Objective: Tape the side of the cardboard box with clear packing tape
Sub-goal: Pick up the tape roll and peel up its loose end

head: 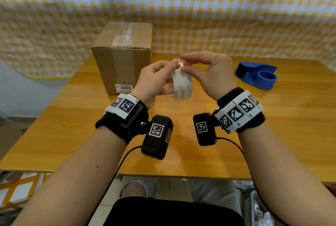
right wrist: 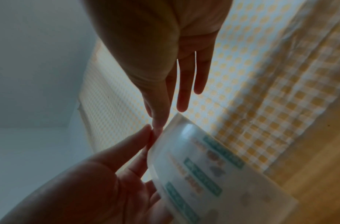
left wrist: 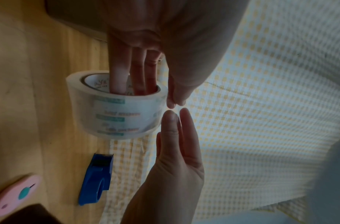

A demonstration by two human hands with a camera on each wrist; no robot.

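— What did you make of the grip? The left hand (head: pixel 154 80) had three fingers (left wrist: pixel 119 72) pushed through the core of the roll of clear packing tape (head: pixel 181 84), thumb and forefinger up at the rim, so it carried the roll in the air above the table (head: pixel 236 134).

— And the right hand (head: pixel 211 73) came in from the other side, thumb and forefinger closing at that same top edge, the other fingers loosely spread. Whether it had the loose end pinched, I couldn't tell; the film was clear and the spot was blurred.

— That was my worry. If the end was only half lifted, I judged it might snap back onto the roll, or tear off in a sliver.

— Or fold on itself and stick to the fingertips. With the roll hanging on fingers alone, a hard pull could also have spun it or slid it off.

— Where was the cardboard box (head: pixel 123 58)?

— Beyond the left hand, standing on the table, touched by neither hand. It had a strip of clear tape over the top already; the near face looked bare apart from a label.

— The blue tape dispenser (head: pixel 258 74) sat out past the right hand, unused.

— The left wrist camera also showed something pink (left wrist: pixel 14 195) at its corner, cut off. I couldn't name it.
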